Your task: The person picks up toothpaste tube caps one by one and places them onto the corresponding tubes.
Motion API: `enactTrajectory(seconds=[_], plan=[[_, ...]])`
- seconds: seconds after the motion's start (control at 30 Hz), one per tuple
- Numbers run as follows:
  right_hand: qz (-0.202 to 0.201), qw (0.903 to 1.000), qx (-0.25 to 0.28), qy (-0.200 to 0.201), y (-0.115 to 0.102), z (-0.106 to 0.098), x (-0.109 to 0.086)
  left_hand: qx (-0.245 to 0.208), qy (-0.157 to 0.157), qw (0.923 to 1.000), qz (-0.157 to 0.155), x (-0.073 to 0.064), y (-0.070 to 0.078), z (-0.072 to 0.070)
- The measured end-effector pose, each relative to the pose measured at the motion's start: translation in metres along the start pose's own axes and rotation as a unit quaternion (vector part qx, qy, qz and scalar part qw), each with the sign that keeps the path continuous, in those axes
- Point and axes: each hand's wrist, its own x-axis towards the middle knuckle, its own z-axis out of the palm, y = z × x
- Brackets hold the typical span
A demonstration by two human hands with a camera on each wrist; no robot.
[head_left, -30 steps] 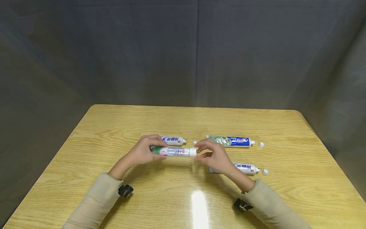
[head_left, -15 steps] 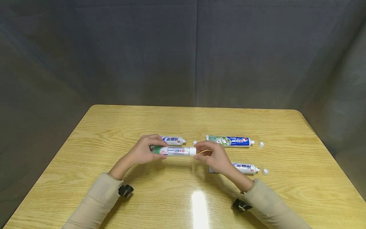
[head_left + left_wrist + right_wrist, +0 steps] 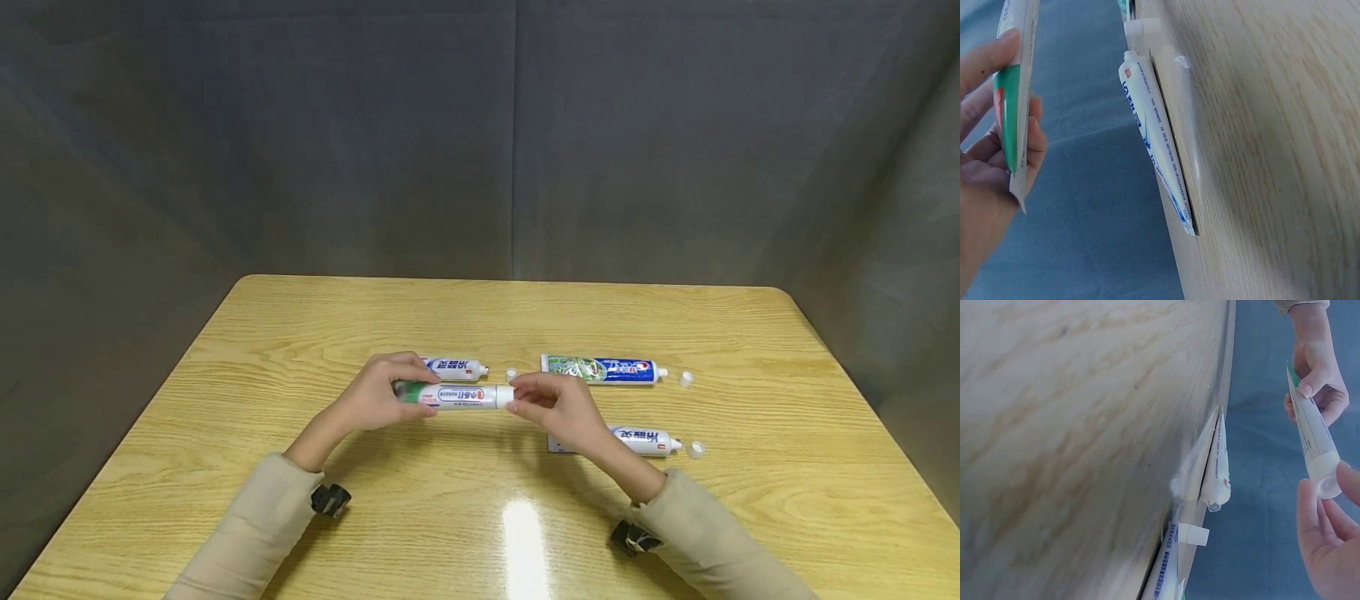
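A hand could pass over the table (image 3: 420, 525) between the sleeves (image 3: 247, 529), or along its far strip. Just behind the held tube (image 3: 465, 397), a white tube (image 3: 453, 369) obstructs; a blue-and-green tube (image 3: 603, 370) lies beyond the right hand (image 3: 561, 408), and a nearer white tube (image 3: 645, 442) is partly hidden by it.

The held tube (image 3: 467, 397) is white with a green tail and red and blue print, its cap (image 3: 506, 397) white. The far left tube (image 3: 454, 368) and near right tube (image 3: 643, 442) are white with blue lettering; the far right tube (image 3: 618, 371) mixes blue, green and white. Wood grain streaks the yellow-brown table (image 3: 375, 533); the sleeves (image 3: 251, 521) are beige, the cloth (image 3: 337, 142) dark grey
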Motion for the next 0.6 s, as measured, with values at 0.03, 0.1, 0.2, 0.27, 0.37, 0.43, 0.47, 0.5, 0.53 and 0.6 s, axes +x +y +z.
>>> enactTrajectory(seconds=[0.03, 0.1, 0.2, 0.27, 0.37, 0.43, 0.47, 0.5, 0.53, 0.6], plan=[[0.001, 1.0000, 0.001, -0.001, 0.0003, 0.0001, 0.0001, 0.001, 0.001, 1.0000, 0.001, 0.0001, -0.0001, 0.0000], [0.003, 1.0000, 0.001, -0.001, 0.0005, -0.0001, 0.0001, 0.002, 0.002, 1.0000, 0.002, 0.0001, 0.0002, 0.0000], [0.005, 1.0000, 0.007, -0.005, 0.0008, -0.0003, -0.0001, 0.004, 0.003, 1.0000, 0.004, 0.0001, 0.0009, 0.0000], [0.005, 0.9997, 0.020, -0.011, 0.0015, -0.0002, 0.0000, 0.004, 0.003, 1.0000, 0.004, 0.0001, 0.0013, 0.0001], [0.007, 0.9990, 0.039, -0.021, 0.0021, 0.0002, 0.0004, 0.005, 0.004, 1.0000, 0.004, 0.0001, 0.0015, 0.0003], [0.010, 0.9985, 0.047, -0.025, 0.0020, 0.0003, 0.0008, 0.006, 0.004, 1.0000, 0.004, 0.0001, 0.0014, 0.0004], [0.012, 0.9985, 0.047, -0.026, 0.0020, 0.0005, 0.0010, 0.006, 0.004, 1.0000, 0.004, 0.0001, 0.0013, 0.0005], [0.013, 0.9985, 0.046, -0.026, 0.0021, 0.0006, 0.0013, 0.006, 0.004, 1.0000, 0.004, 0.0002, 0.0013, 0.0005], [0.013, 0.9986, 0.044, -0.026, 0.0021, 0.0008, 0.0015, 0.006, 0.004, 1.0000, 0.005, 0.0003, 0.0013, 0.0005], [0.011, 0.9988, 0.040, -0.026, 0.0024, 0.0011, 0.0017, 0.006, 0.004, 1.0000, 0.006, 0.0005, 0.0013, 0.0004]])
